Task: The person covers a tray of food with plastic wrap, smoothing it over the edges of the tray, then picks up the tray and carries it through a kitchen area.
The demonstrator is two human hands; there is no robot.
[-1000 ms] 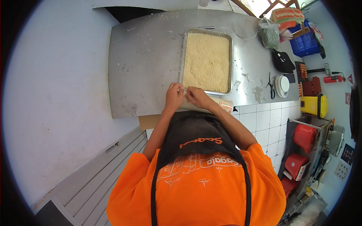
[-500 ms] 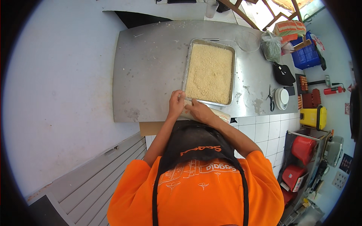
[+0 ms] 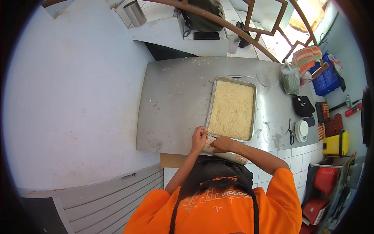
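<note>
A long pale cylindrical roll lies along the near edge of the steel counter. My left hand pinches its left end, fingers closed on the tip. My right hand grips the roll just to the right of that, thumb and fingers wrapped over it. Directly behind both hands sits a rectangular metal tray filled with yellowish crumbs. My orange shirt and black apron fill the bottom of the view.
Right of the tray lie scissors, a round white container, a black pouch and a green-filled plastic bag. A blue crate and a yellow container stand further right. A white wall borders the left.
The view has tilted up, so counter, tray and hands sit lower in the picture. Both hands stay on the left end of the roll at the counter's near edge.
</note>
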